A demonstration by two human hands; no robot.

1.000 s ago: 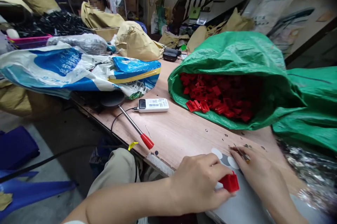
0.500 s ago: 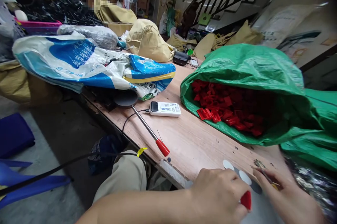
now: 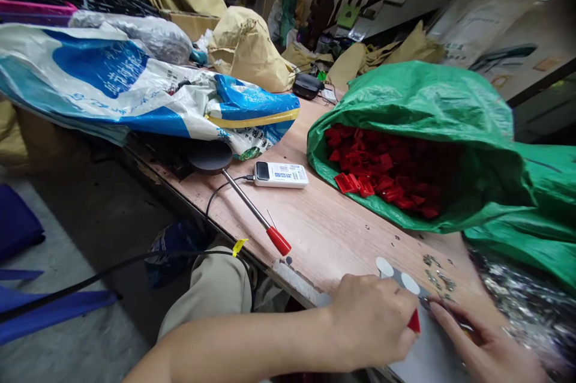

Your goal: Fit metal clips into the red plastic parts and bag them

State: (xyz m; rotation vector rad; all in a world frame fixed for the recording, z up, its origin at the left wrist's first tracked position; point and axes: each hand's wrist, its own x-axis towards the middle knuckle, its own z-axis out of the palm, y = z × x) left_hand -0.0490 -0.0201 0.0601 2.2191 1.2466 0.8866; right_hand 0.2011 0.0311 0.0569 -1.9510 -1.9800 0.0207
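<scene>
Red plastic piece (image 3: pixel 414 321) pinched in left hand (image 3: pixel 369 320) fingers, right hand (image 3: pixel 483 347) alongside.

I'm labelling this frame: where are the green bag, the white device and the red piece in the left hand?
green bag (image 3: pixel 418 95): head view, upper fold of the plastic.
white device (image 3: pixel 281 174): head view, middle of its face.
red piece (image 3: pixel 414 322): head view, corner showing past the left hand (image 3: pixel 373 323).

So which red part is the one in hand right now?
Go to the near edge of the table, in front of the green bag. The left hand pinches one red part there, only its tip showing. All other red parts lie in the bag.
</scene>
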